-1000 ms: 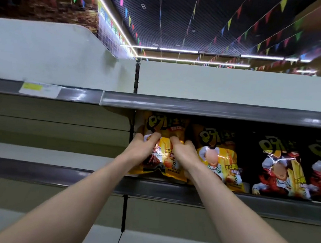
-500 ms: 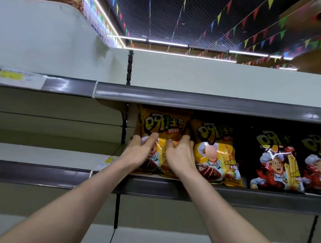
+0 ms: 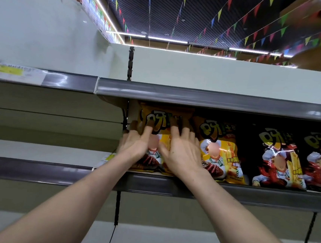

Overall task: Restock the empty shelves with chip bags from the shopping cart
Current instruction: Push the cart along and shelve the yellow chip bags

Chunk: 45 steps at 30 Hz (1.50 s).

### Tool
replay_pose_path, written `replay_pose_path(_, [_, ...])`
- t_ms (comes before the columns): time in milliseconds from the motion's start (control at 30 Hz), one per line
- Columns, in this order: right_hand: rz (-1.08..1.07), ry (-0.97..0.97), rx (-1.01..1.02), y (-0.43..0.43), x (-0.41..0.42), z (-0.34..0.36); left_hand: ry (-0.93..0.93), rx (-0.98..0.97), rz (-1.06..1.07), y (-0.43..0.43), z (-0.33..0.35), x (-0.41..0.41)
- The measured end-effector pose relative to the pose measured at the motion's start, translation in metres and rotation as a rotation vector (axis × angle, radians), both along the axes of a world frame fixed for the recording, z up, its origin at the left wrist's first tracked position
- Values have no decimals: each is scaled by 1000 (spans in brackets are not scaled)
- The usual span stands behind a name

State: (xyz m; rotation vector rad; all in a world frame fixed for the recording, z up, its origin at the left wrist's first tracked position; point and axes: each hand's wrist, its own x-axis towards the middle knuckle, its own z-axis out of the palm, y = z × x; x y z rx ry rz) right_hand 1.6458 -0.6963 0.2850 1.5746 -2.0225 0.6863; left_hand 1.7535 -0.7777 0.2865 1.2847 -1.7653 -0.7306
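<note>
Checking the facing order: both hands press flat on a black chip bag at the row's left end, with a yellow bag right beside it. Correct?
Not quite. The head view shows the chip bag under the left hand and right hand is yellow, not black. The rest holds: it is at the row's left end, with a second yellow bag right beside it.

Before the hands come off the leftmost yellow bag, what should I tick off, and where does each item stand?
1. The yellow bag stands upright, front out: ok.
2. Its bottom sits behind the shelf lip: ok.
3. The left hand and right hand lie flat on it, with no grip to release: ok.
4. Fit against the next yellow bag: cannot tell, the right hand covers the seam.
5. The cart within reach for another bag: cannot tell, out of view.
</note>
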Motion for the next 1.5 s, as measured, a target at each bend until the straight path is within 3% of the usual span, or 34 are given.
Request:
replay_pose_path(67, [13, 67, 42, -2, 0, -1, 23, -25, 40, 1, 4, -4])
replay_pose_path(300, [25, 103, 120, -6, -6, -8, 56, 153, -38, 4, 6, -17])
replay_pose_path(367, [14, 123, 135, -6, -6, -5, -9, 16, 38, 5, 11, -16])
replay_pose_path(433, [3, 140, 129, -4, -5, -2, -121, -251, 94, 10, 16, -15])
replay_pose_path(533, [35, 163, 80, -1, -6, -2, -247, -574, 57, 18, 16, -14])
replay_pose_path(667, [93, 125, 30, 9, -18, -4, -433, -656, 27, 15, 10, -10])
replay_pose_path(800, [-76, 217, -82, 19, -44, -7, -667, -782, 81, 26, 1, -18])
replay_pose_path(900, [-128, 252, -53, 19, -58, -15, -806, -760, 38, 31, -7, -28])
replay_pose_path(1200, [-119, 254, 27, 24, -60, -13, -918, -711, 44, 37, -3, -28])
replay_pose_path(1400, [38, 261, -34, 29, -38, -6, -621, -835, 159, 40, -5, -20])
replay_pose_path(1500, [142, 285, 45, 30, -25, -7, -630, -807, 201, 40, -10, -16])
